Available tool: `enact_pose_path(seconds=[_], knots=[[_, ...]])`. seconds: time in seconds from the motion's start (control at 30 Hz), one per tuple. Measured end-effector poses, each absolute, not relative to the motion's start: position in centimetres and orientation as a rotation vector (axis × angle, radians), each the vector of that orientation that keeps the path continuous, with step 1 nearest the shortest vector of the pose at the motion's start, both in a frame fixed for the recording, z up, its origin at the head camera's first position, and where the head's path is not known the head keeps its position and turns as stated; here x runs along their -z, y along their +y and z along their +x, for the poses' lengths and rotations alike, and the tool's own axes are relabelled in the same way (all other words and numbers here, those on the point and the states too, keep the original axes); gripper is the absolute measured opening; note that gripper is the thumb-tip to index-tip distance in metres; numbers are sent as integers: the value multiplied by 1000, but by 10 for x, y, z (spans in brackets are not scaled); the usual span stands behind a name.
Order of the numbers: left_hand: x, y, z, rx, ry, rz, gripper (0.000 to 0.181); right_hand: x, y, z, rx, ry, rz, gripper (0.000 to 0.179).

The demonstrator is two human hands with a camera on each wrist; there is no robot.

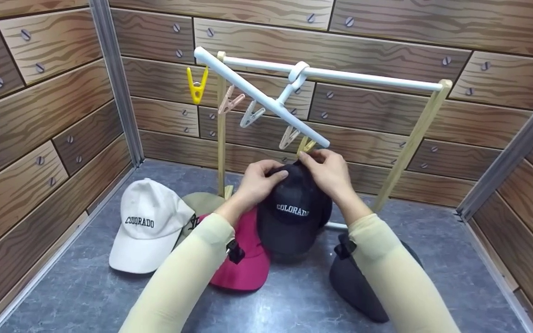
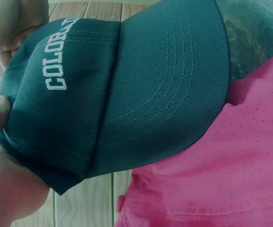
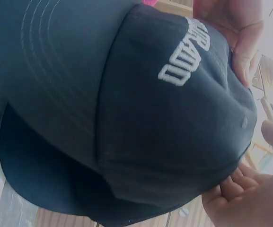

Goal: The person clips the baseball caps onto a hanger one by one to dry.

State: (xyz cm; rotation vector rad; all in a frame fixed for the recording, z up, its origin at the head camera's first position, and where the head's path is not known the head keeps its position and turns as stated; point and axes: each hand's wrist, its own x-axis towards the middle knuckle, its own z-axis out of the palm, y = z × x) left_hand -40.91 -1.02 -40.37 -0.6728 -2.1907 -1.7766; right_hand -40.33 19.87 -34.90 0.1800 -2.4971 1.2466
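Note:
In the head view a black baseball cap (image 1: 289,208) lettered "COLORADO" is held up below the right end of a white hanger (image 1: 262,97). My left hand (image 1: 259,182) pinches its crown, thumb on the front. At the crown's other side my right hand (image 1: 329,173) holds the lower part of a yellow clip (image 1: 304,146). Its fingers lie against the back of the cap in the right wrist view, and the exact grip is partly hidden. A second dark brim (image 3: 41,165) shows behind the held cap there. The hanger hooks over a white rail (image 1: 368,78).
On the floor at left lies a white cap (image 1: 144,231) beside an olive cap (image 1: 204,203) and a crimson cap (image 1: 243,263). A dark cap (image 1: 359,289) lies under the right forearm. More clips, including a yellow one (image 1: 197,85), hang along the hanger. A wooden post (image 1: 410,143) supports the rail.

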Motion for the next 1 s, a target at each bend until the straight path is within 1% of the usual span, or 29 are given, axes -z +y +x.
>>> enact_pose_path(seconds=[0.13, 0.47, 0.7, 1.0], knots=[[404, -11, -409, 1788, -2191, -669, 17, 347, 190, -404, -1212, -2482, 112, 53], [405, -12, -409, 1815, -2179, -683, 16, 340, 173, -406, -1057, -2431, -40, 42], [406, -13, -409, 1793, -2178, -686, 15, 340, 169, -409, -1095, -2402, -112, 40], [408, -14, -410, 1788, -2171, -686, 15, 339, 165, -412, -1173, -2369, -143, 42]])
